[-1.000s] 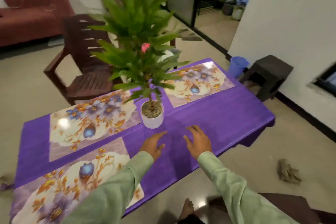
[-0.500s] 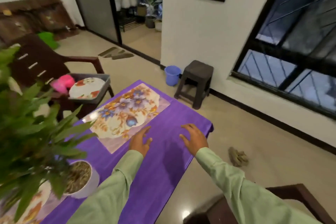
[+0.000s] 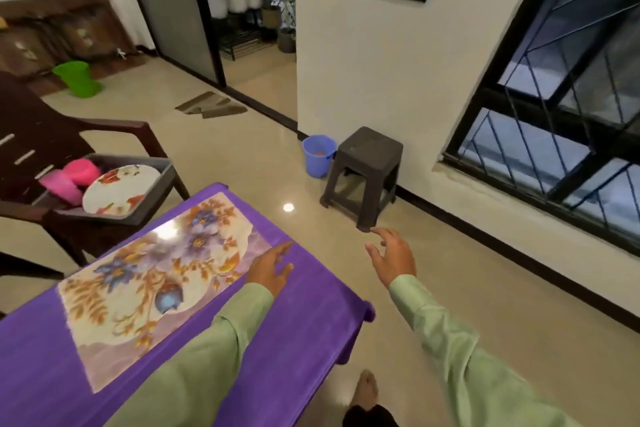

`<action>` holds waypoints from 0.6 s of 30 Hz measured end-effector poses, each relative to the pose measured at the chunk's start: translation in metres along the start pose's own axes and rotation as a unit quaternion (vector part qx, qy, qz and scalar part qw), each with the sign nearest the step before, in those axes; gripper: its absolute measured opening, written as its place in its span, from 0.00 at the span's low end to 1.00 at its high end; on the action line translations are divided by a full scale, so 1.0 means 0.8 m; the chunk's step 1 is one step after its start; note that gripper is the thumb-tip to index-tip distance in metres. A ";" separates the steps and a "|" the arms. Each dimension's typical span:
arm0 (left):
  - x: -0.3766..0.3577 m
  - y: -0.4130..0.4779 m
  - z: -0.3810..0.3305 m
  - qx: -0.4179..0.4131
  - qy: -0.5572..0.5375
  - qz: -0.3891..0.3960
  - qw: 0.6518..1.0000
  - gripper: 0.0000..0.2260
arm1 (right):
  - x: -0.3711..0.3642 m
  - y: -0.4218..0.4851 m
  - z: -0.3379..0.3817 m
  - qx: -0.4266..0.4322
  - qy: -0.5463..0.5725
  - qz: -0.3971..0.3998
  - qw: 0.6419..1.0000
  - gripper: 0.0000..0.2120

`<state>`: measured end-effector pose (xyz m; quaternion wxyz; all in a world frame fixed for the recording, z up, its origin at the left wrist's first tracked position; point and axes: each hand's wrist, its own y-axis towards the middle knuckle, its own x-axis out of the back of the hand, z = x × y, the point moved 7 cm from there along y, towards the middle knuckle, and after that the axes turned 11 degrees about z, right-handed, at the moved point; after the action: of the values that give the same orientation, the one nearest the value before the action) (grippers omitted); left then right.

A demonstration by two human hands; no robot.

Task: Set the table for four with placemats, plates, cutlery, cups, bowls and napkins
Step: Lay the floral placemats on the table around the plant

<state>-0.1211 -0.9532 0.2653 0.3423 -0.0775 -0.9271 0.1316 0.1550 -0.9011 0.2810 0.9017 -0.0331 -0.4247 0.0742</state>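
Note:
A purple table (image 3: 304,319) carries one floral placemat (image 3: 145,281) near its end. My left hand (image 3: 272,269) hovers over the table's right part beside the placemat, fingers spread and holding nothing. My right hand (image 3: 393,258) is out past the table's edge above the floor, also spread and holding nothing. On a dark chair (image 3: 86,135) beyond the table sits a grey tub (image 3: 152,198) with a floral plate (image 3: 119,189) and pink cups (image 3: 74,177) in it.
A dark plastic stool (image 3: 367,170) and a small blue bucket (image 3: 318,154) stand by the white wall to the right. A green bucket (image 3: 78,78) sits on the floor far left. My bare foot (image 3: 365,392) is beside the table's corner.
The view has swung right along the table; the potted plant and two other placemats have left the frame. Both hands moved toward the table's end, the right one now over the floor.

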 end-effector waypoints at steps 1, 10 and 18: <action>-0.005 0.020 -0.013 0.014 -0.002 -0.002 1.000 0.23 | 0.013 0.024 -0.012 0.003 0.007 0.007 1.000 0.16; -0.037 0.184 -0.115 0.030 -0.063 -0.040 0.997 0.21 | 0.091 0.175 -0.076 0.040 0.034 0.056 0.997 0.15; -0.040 0.285 -0.130 0.061 -0.087 -0.067 0.992 0.20 | 0.103 0.280 -0.088 0.072 0.047 0.111 0.990 0.14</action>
<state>-0.0166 -0.7236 0.2541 0.2724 0.0172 -0.9468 0.1708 0.2373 -0.6662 0.2709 0.9070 -0.0185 -0.3687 0.2024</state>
